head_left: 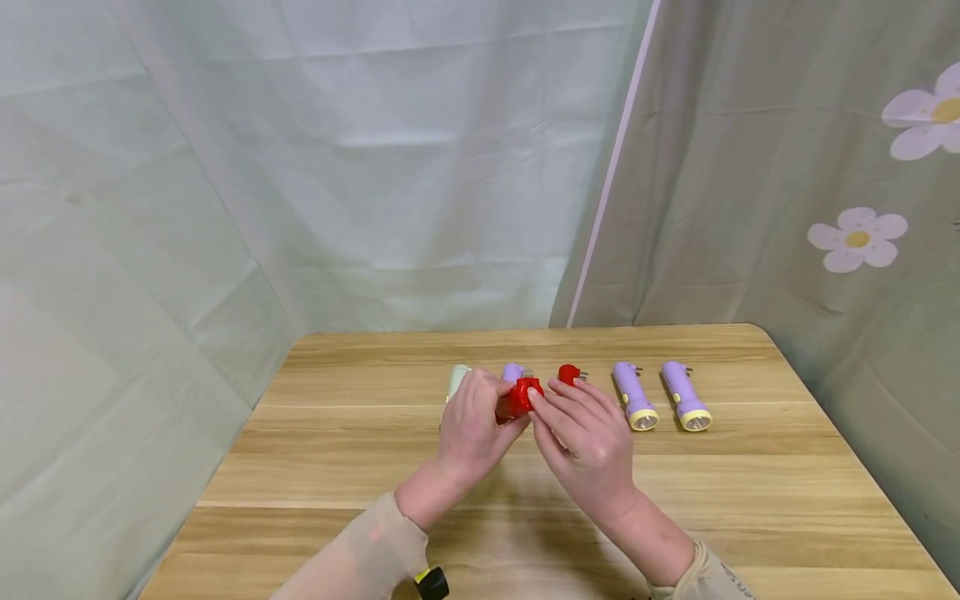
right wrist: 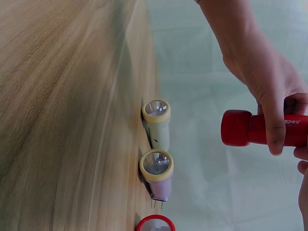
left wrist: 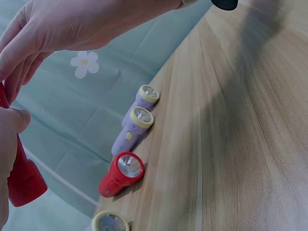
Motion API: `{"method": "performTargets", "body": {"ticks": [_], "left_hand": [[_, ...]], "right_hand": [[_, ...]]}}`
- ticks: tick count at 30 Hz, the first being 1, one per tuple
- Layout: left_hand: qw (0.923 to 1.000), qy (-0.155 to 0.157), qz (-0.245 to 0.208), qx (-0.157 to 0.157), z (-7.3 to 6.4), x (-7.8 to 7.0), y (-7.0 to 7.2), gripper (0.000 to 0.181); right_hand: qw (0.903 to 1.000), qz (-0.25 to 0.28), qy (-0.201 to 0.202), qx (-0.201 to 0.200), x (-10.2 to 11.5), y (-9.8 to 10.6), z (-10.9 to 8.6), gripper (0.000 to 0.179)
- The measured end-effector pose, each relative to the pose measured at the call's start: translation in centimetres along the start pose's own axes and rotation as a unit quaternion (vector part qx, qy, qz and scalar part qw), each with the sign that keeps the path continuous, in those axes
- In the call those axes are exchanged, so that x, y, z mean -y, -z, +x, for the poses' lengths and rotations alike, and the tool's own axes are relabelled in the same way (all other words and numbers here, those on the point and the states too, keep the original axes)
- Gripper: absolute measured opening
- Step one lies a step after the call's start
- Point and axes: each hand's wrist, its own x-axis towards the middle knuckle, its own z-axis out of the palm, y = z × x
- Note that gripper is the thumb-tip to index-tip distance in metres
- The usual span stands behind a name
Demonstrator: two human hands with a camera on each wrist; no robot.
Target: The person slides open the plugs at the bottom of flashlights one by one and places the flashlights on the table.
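Observation:
A red flashlight (head_left: 525,398) is held up above the table between both hands. My left hand (head_left: 474,421) grips its body, thumb along one side; the right wrist view shows its wide red head (right wrist: 236,128) beyond the fingers. My right hand (head_left: 592,442) pinches the other end with its fingertips, partly covered in the left wrist view. Behind the hands lie a pale green flashlight (right wrist: 158,125), a lavender flashlight (right wrist: 158,175) with prongs out and another red flashlight (left wrist: 122,174). Two lavender flashlights (head_left: 633,396) with yellow rims lie to the right.
The wooden table (head_left: 315,467) carries the row of flashlights toward its far edge. Pale curtains (head_left: 420,167) hang behind and beside it. A small black and yellow object (head_left: 432,582) shows by the left sleeve.

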Motion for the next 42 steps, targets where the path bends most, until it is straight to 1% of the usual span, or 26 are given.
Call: {"method": "performTargets", "body": {"ticks": [4, 11, 18, 21, 28, 42], "left_hand": [[1.0000, -0.001, 0.001, 0.000, -0.03, 0.05, -0.07, 0.051], [0.9998, -0.013, 0.003, -0.012, -0.14, 0.20, -0.32, 0.055], [0.9999, 0.005, 0.006, 0.007, -0.28, 0.10, -0.32, 0.050], [0.9999, 0.009, 0.005, 0.010, -0.33, 0.03, -0.27, 0.051], [0.9999, 0.005, 0.007, 0.007, -0.43, 0.08, -0.43, 0.053], [0.9998, 0.014, 0.008, 0.013, -0.38, 0.02, -0.34, 0.050]], "right_hand": [[1.0000, -0.004, 0.000, 0.002, -0.04, -0.04, -0.09, 0.020], [0.9999, -0.009, -0.004, 0.009, -0.05, -0.08, -0.24, 0.021], [0.9999, -0.007, -0.007, 0.013, -0.02, -0.10, -0.37, 0.021], [0.9998, -0.007, -0.008, 0.015, -0.02, -0.10, -0.43, 0.021], [0.9996, -0.006, -0.012, 0.024, -0.13, -0.15, -0.49, 0.023], [0.9995, -0.010, -0.014, 0.025, -0.22, -0.24, -0.46, 0.023]]}}
